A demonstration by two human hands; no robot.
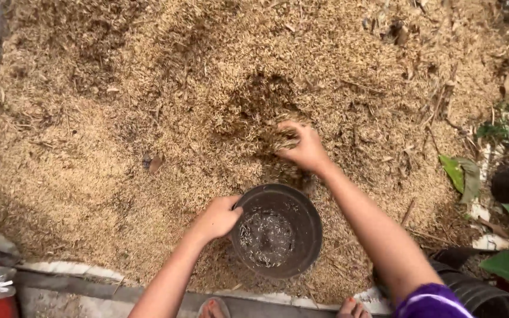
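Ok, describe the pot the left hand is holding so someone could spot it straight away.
A wide heap of tan husks fills the ground. At its near edge, just above the person's feet, sits a round dark pot, its rim gripped by the left hand while the right hand scoops husks beyond it. It is the only dark, round container on the heap, with a few husks at its bottom.

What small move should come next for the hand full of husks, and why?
Probably carry the right hand back over the black pot and let go. It grips a clump of husks above the heap, while the left hand steadies the rim and the pot holds little.
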